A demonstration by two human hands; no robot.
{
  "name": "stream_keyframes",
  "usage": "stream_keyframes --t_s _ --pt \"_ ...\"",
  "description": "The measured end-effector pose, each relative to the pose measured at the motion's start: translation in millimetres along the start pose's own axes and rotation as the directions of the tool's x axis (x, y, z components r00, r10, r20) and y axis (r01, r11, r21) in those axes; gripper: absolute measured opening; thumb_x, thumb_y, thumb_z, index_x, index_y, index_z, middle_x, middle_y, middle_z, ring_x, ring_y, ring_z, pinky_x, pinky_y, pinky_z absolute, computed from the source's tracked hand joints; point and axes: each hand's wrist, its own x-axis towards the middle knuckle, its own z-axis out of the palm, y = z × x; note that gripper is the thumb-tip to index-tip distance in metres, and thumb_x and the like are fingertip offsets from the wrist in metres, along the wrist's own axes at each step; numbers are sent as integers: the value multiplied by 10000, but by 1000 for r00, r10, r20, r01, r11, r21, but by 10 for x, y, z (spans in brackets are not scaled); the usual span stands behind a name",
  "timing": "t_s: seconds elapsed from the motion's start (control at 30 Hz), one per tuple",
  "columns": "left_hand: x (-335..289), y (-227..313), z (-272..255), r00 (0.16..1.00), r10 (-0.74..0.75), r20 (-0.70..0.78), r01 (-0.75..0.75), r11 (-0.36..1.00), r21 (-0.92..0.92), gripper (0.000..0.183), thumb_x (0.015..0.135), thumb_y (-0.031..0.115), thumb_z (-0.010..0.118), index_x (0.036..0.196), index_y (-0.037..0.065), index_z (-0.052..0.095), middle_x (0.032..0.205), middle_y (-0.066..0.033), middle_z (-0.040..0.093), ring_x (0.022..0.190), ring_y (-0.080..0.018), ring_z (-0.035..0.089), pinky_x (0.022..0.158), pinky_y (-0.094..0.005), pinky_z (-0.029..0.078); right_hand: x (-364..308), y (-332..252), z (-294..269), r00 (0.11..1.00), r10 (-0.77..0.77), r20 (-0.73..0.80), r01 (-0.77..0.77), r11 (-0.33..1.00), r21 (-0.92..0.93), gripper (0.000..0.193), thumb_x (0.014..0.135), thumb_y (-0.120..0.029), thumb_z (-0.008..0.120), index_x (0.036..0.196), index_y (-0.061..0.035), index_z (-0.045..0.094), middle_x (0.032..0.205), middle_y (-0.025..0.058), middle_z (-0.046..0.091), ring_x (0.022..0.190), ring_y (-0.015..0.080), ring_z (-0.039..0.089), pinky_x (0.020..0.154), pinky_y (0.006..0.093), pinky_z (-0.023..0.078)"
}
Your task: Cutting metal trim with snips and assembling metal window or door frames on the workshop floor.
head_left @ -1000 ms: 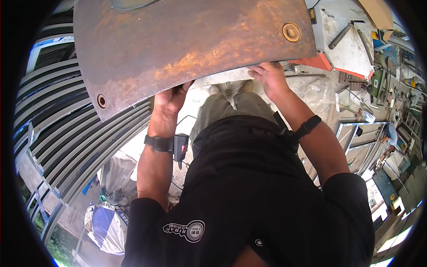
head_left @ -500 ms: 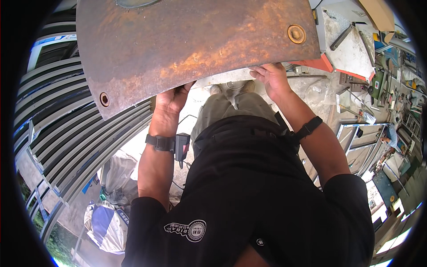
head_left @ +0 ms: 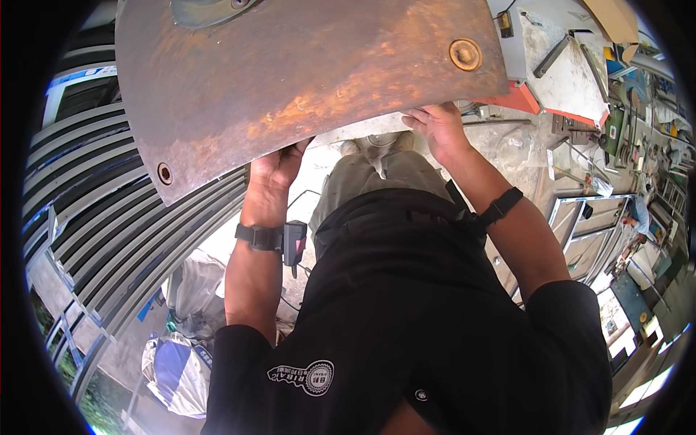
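Observation:
A big rusty metal plate [head_left: 304, 80] fills the upper part of the view, its curved-looking near edge in front of my waist. Ringed holes sit at its near corners, and a grey oval fitting [head_left: 210, 11] lies on top. My left hand [head_left: 275, 168] is at the near edge, fingers curled and mostly hidden beneath the plate. Farther right, my right hand [head_left: 441, 130] reaches to the same edge with bent fingers, their tips at the underside. Between the hands a pale strip [head_left: 355, 130] shows below the edge. What the fingers hold is hidden.
Long grey metal slats [head_left: 94, 174] are stacked at the left. A white and blue bag [head_left: 174, 373] lies at lower left. To the right stand a white table with a red edge [head_left: 558, 80] and metal frames [head_left: 594, 232] on the floor. Another person [head_left: 638, 217] is at far right.
The rusty plate has shifted slightly left in view, its left corner lower. Both hands stay at its near edge in nearly the same pose.

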Motion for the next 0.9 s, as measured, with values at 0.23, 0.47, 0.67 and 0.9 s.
stream_keyframes --t_s 0.23,0.47,0.67,0.9 --pt "-7 12 34 1000 0 -18 0 999 38 152 843 3 544 980 -45 501 1117 -221 500 1078 -408 511 936 -448 503 -13 -20 39 999 26 -33 -25 999 29 379 854 -133 568 1193 -40 424 1085 105 564 974 259 585 803 411 493" --pt "18 9 -10 1000 -19 6 20 1000 -9 175 810 -14 568 969 -54 507 1111 -222 506 1091 -408 495 965 -464 475 33 -9 -28 1000 30 -4 -30 999 37 442 827 -267 640 1162 -41 462 1077 103 576 979 274 590 835 416 488" --pt "32 -52 -47 998 -30 57 31 999 -15 236 782 -20 599 1008 -52 535 1089 -196 554 1056 -373 529 941 -449 487 94 -42 -94 999 8 33 -8 1000 2 558 798 -391 696 1161 -38 460 1095 106 568 996 290 586 855 416 480" --pt "21 -157 2 1000 -6 31 8 996 -88 191 878 67 519 1049 -11 550 1127 -161 554 1059 -337 538 930 -437 499 58 -124 -90 999 -34 21 34 999 -7 465 860 -359 627 1162 -36 483 1094 107 564 1013 288 567 879 431 451"
